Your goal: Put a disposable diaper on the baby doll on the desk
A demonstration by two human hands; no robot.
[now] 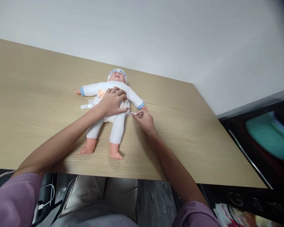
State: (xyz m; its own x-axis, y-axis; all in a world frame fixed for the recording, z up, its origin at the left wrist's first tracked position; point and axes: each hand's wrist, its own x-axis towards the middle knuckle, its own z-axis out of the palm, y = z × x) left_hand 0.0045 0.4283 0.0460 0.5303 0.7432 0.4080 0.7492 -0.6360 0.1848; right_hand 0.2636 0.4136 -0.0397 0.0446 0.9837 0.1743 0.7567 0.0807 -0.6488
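A baby doll (118, 127) in a white suit with blue cuffs and a lettered white cap lies on its back, its bare feet toward me. Around its hips is a white diaper (110, 118). My left hand (115, 100) rests over the doll's belly, fingers spread, pressing on the diaper's front and hiding much of it. At the doll's hip on the right, my right hand (143, 118) pinches a diaper tab (132, 113) between thumb and fingers. The other diaper tab (86, 106) sticks out loose on the left side.
The doll lies on a light wooden table (49, 126) against a pale wall (144, 34). Beyond the table's right edge stands a dark unit with a blurred teal object (267, 135). A white cable (48, 189) hangs below the front edge at left.
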